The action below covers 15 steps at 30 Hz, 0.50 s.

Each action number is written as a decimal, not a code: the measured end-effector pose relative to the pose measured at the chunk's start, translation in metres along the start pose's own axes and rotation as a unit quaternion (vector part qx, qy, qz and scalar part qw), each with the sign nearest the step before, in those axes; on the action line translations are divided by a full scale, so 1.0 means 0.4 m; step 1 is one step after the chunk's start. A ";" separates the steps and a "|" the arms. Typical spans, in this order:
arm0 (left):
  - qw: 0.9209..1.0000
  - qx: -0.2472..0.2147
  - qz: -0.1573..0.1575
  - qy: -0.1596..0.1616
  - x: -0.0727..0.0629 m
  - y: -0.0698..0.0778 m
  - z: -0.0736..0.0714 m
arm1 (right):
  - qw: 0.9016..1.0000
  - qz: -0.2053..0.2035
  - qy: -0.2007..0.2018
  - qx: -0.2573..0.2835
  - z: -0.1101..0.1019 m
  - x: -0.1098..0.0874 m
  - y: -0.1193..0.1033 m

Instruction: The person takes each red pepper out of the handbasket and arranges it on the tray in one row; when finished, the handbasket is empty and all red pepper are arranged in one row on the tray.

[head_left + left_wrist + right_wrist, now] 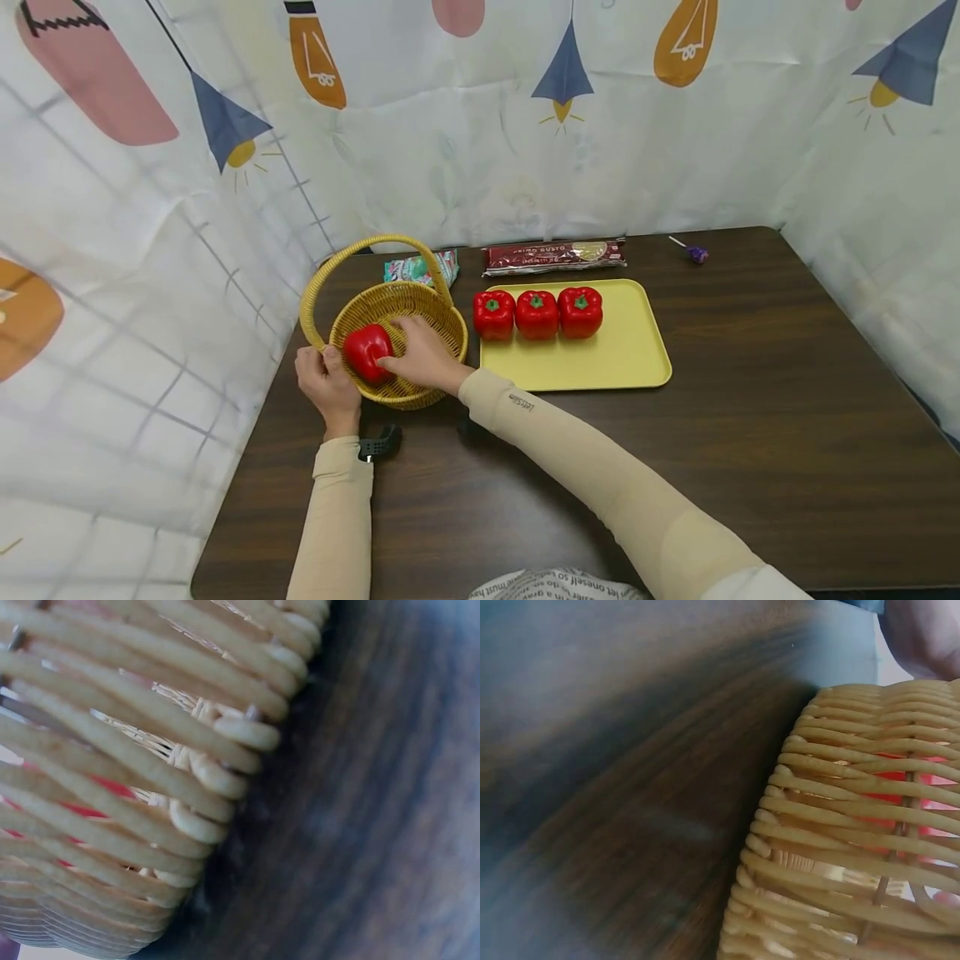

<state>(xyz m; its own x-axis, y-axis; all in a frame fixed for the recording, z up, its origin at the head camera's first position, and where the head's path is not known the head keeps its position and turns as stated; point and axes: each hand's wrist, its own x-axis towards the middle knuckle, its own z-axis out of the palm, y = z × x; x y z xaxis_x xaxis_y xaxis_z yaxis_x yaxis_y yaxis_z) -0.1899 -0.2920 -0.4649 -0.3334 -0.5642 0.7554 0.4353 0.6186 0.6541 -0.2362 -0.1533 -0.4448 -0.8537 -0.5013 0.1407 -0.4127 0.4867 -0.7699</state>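
Observation:
A yellow wicker basket point(408, 300) with a tall arched handle stands at the left of the table. My left hand point(327, 385) grips its rim at the near-left foot of the handle. Inside, a red bell pepper point(365, 352) lies against the left wall, stem not showing. My right hand point(424, 353) reaches in over the near-right rim, thumb and fingers at the pepper's right side. Through the weave, red bits of the pepper point(86, 811) show in the left wrist view, and the pepper point(892, 799) shows again in the right wrist view.
Right of the basket, a yellow tray point(577, 362) bears three red bell peppers point(537, 315) in a row. Behind are a green packet point(422, 267), a maroon pasta packet point(555, 257) and a purple lollipop point(697, 253). Printed curtains point(480, 158) hang around the dark wood table point(750, 433).

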 end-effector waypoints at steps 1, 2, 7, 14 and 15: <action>1.000 0.001 -0.003 0.000 -0.001 0.000 0.000 | 1.000 0.002 -0.002 0.000 0.004 0.005 0.002; 1.000 0.001 -0.004 0.000 -0.003 0.001 0.000 | 1.000 0.005 -0.004 0.001 0.008 0.009 0.003; 1.000 -0.008 -0.005 -0.003 -0.008 0.002 -0.001 | 0.999 0.037 -0.017 0.017 0.019 0.025 0.005; 1.000 0.007 0.010 -0.004 -0.007 -0.056 -0.002 | 0.997 0.053 -0.044 0.030 0.018 0.042 -0.006; 1.000 0.012 0.010 -0.004 -0.008 -0.067 -0.002 | 0.997 0.052 -0.048 0.033 0.018 0.045 -0.007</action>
<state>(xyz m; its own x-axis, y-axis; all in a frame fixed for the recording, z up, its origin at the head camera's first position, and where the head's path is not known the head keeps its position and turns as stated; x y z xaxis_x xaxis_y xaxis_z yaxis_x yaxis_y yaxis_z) -0.1998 -0.3072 -0.4848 -0.3319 -0.5469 0.7686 0.4221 0.6426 0.6395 -0.2481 -0.1689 -0.4448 -0.8554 -0.5179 0.0009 -0.2995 0.4931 -0.8168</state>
